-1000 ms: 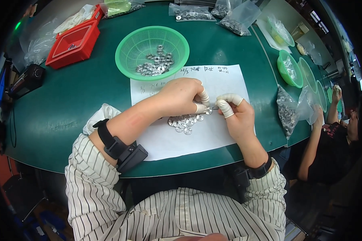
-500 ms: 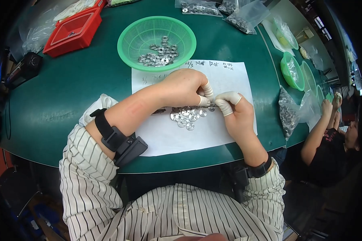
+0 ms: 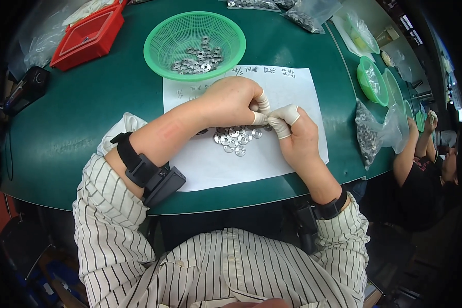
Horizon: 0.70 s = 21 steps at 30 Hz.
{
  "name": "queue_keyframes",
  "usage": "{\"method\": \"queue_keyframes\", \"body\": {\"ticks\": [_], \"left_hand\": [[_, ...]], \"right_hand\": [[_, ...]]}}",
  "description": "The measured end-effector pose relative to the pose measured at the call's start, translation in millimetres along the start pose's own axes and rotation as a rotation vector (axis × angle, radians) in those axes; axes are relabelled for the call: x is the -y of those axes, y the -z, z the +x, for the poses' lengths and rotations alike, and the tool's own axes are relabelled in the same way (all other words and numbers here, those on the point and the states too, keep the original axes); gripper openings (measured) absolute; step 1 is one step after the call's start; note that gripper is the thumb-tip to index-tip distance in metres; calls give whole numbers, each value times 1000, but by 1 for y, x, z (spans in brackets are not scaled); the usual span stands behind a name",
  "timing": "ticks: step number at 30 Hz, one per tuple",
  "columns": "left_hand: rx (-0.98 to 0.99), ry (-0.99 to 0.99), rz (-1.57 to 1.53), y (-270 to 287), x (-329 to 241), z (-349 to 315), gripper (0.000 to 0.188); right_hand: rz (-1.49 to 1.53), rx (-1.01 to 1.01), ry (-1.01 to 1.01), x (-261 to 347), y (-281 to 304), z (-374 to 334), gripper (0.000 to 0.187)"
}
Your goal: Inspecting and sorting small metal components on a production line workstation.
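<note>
My left hand (image 3: 234, 101) and my right hand (image 3: 299, 134) meet above the white paper sheet (image 3: 223, 174), thumbs and forefingers pinched tip to tip. White finger cots cover these digits. Whatever they pinch is hidden between the fingertips. Just below lies a loose pile of round silvery metal discs (image 3: 233, 139), each with a hole in its middle. Part of the pile is covered by my left hand. Beyond my left hand stands a green mesh basket (image 3: 154, 57) holding more discs (image 3: 196, 60).
Red plastic trays (image 3: 87, 41) and a black device (image 3: 28, 90) stand at the left. Clear bags of metal parts (image 3: 303, 19) lie at the far edge, another bag (image 3: 367, 131) at the right by green bowls (image 3: 372, 82). A co-worker (image 3: 421, 179) sits at the right.
The whole scene has shifted slightly upward in the picture. My right fingertips have come closer against my left ones. At the right, the co-worker's hands have moved a little.
</note>
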<state>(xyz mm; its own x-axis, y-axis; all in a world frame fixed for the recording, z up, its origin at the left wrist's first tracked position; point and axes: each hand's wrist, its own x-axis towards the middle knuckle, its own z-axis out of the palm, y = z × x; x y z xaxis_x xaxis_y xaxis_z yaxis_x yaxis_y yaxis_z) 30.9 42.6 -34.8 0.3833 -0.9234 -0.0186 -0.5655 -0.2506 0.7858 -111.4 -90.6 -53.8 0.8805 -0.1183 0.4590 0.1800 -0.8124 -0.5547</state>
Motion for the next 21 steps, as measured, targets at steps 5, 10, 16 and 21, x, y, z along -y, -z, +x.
{"method": "queue_keyframes", "body": {"ticks": [5, 10, 16, 21], "left_hand": [[4, -3, 23, -2, 2, -1, 18], [-11, -31, 20, -3, 5, -1, 18], [-12, -26, 15, -3, 5, -1, 18], [-19, -33, 12, -4, 6, 0, 18]], "right_hand": [[17, 12, 0, -1, 2, -3, 5], [285, -70, -197, -3, 3, -11, 6], [298, 68, -286, -3, 3, -11, 7], [293, 77, -301, -4, 3, -10, 8]]}}
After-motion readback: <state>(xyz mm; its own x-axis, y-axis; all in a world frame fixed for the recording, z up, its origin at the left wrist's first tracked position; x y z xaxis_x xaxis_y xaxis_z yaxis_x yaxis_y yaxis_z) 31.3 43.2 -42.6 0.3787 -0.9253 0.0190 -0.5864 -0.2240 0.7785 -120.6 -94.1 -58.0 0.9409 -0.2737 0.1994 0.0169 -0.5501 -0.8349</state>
